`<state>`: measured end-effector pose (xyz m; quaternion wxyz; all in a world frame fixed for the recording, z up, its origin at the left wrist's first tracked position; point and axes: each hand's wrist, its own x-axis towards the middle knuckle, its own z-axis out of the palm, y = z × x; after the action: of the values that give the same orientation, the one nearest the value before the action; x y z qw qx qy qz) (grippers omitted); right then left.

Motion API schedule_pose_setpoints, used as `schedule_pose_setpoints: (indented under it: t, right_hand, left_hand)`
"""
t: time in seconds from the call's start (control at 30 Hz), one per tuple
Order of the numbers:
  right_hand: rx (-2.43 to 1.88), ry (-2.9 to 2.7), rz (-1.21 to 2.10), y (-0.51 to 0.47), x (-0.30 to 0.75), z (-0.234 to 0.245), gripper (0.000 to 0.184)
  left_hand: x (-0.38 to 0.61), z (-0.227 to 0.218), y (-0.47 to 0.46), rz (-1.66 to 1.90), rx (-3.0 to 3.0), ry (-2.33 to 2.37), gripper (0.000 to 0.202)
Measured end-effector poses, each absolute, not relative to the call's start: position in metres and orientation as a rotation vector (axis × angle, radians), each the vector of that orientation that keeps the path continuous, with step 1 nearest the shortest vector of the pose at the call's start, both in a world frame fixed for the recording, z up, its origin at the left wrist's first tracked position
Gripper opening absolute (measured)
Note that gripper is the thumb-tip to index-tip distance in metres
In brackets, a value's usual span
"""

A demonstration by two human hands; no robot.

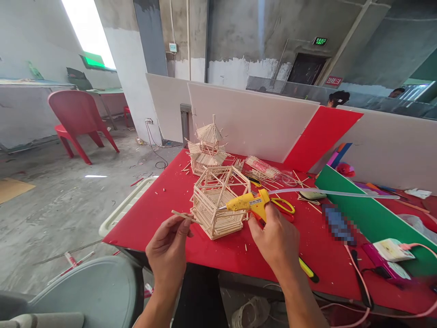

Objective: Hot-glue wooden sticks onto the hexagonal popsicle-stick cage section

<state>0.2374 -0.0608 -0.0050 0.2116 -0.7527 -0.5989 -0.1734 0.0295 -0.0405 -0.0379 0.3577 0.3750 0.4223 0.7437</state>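
Observation:
My left hand (pixel 169 248) pinches a thin wooden stick (pixel 184 215), its far end touching the left side of a hexagonal frame of sticks (pixel 218 202) on the red table (pixel 160 214). My right hand (pixel 276 237) grips a yellow glue gun (pixel 247 202). The gun's nozzle points left over the frame's top. A long clear glue rod (pixel 334 193) sticks out of the back of the gun. Behind the frame stands a finished stick pagoda (pixel 208 146).
Yellow-handled scissors (pixel 285 206), a bundle of loose sticks (pixel 261 168), a green board (pixel 368 214), cables and a pink device (pixel 384 264) lie to the right. White and red partition boards (pixel 259 123) back the table. A red chair (pixel 78 118) stands at left and a grey chair (pixel 99 287) is near me.

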Motion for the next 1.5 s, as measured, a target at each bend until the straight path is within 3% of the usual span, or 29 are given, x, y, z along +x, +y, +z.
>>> schedule_pose_setpoints:
  t: [1.5]
  right_hand:
    - [-2.212, -1.562, -0.418, -0.065, 0.273, -0.010, 0.022]
  left_hand:
    - [0.041, -0.025, -0.042, 1.957, 1.054, 1.089, 0.010]
